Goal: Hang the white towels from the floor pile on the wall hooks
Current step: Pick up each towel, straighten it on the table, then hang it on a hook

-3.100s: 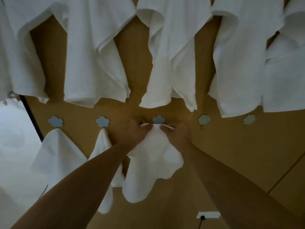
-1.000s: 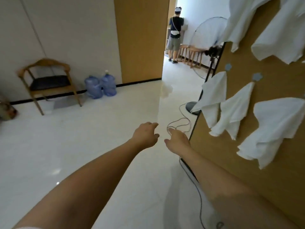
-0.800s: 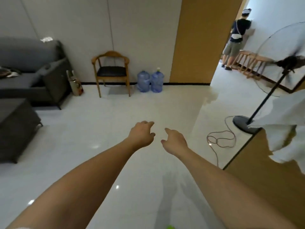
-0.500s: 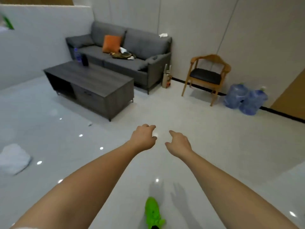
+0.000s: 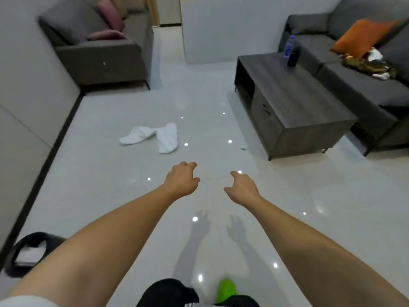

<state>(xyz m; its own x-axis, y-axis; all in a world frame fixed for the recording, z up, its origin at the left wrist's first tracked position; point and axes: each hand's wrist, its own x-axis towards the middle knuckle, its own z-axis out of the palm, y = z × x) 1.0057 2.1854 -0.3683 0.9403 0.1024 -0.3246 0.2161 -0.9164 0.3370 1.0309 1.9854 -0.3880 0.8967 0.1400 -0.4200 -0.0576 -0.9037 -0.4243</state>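
Ahead on glossy floor [image 5: 93, 191]: white towels [image 5: 152, 137], seemingly two, lie crumpled, well apart from both hands. Left hand [image 5: 182, 180] and right hand [image 5: 242, 187] outstretched, fingers loosely curled, holding nothing.

bare floor [image 5: 115, 185] lay open from the hands to the towels [image 5: 155, 137] at centre; the desk [image 5: 294, 103] crowded the right.

Right sofa [image 5: 363, 85] cut by frame edge

Even overhead light; glare spots; blurred edges
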